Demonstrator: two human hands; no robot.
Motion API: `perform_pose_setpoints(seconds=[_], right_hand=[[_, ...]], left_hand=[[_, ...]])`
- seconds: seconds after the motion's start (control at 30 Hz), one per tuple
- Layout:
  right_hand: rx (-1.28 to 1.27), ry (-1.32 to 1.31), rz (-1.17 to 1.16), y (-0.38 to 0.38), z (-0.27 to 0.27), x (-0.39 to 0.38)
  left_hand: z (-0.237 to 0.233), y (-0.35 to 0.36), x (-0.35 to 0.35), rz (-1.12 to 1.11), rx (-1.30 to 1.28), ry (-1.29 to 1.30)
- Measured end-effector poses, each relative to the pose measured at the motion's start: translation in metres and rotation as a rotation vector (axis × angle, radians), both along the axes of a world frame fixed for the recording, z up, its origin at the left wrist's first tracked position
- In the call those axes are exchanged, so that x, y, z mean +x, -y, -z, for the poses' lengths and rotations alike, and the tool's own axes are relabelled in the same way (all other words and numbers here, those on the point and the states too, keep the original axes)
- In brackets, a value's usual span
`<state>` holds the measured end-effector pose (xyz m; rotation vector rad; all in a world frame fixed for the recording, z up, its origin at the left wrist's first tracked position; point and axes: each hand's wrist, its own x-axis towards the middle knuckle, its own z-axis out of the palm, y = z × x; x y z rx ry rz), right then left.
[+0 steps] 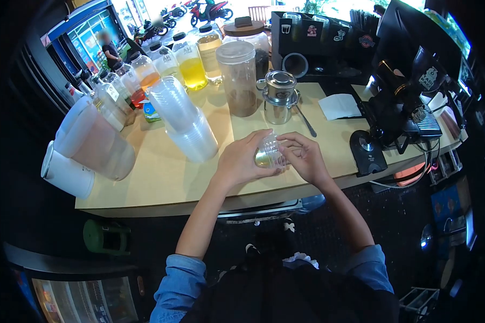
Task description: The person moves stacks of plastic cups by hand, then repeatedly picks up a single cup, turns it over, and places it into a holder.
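Observation:
A small clear cup (265,154) lies tilted in both hands, just above the table's near side, with a yellowish tint showing through its wall. My left hand (241,163) wraps round it from the left, thumb underneath. From the right, my right hand (305,159) has its bent fingers at the other end of the cup. Behind the hands stands a metal drip coffee filter (279,89), with a spoon (306,121) lying beside it. Left of the left hand is a stack of clear plastic cups (191,129). A tall lidded container of brown powder (239,86) stands farther back.
Bottles with coloured liquid (191,67) line the back left of the wooden table (161,188). A large tub (99,142) and a white bucket (64,175) stand at its left edge. To the right are a white napkin (339,106), a black device (367,153) and a monitor (423,40).

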<state>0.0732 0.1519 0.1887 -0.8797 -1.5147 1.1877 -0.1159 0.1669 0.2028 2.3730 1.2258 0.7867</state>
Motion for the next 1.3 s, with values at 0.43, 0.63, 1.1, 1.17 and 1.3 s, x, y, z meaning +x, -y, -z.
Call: perform_pose_setpoints(seconds=[0.43, 0.63, 1.1, 1.17, 1.3], right_hand=[[0.095, 0.034, 0.106, -0.006, 0.009, 0.014], [0.039, 0.032, 0.128, -0.004, 0.005, 0.004], [0.155, 0.201, 0.237, 0.008, -0.001, 0.017], [0.156, 0.201, 0.227, 0.009, 0.001, 0.014], [0.122, 0.133, 0.191, 0.007, 0.005, 0.008]], left_hand=[[-0.005, 0.000, 0.002, 0.005, 0.034, -0.063], [-0.003, 0.000, 0.007, -0.047, 0.041, -0.124], [-0.001, 0.001, 0.010, -0.059, 0.062, -0.134], [0.000, 0.001, 0.009, -0.060, 0.075, -0.103], [0.000, 0.002, 0.009, -0.064, 0.086, -0.102]])
